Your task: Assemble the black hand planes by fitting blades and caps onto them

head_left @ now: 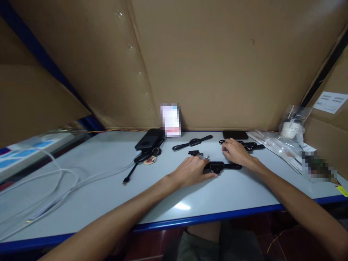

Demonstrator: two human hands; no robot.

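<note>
My left hand (193, 170) lies palm down on the grey table (108, 195), fingers curled over one end of a black watch (221, 166), with a small metal piece (207, 157) at the fingertips. The watch's other strap points right. My right hand (236, 151) rests just behind it, fingers closed on the strap of a second black watch (251, 146). A third black watch (192, 142) lies flat behind both hands, and a small black part (193, 153) sits near it.
A black power bank (149, 139) with a black cable (130, 174) and a keyring stands at back left. White cables (46, 192) trail across the left. A dark phone (235, 135) and plastic bags (282, 143) lie at back right. Cardboard walls enclose the table.
</note>
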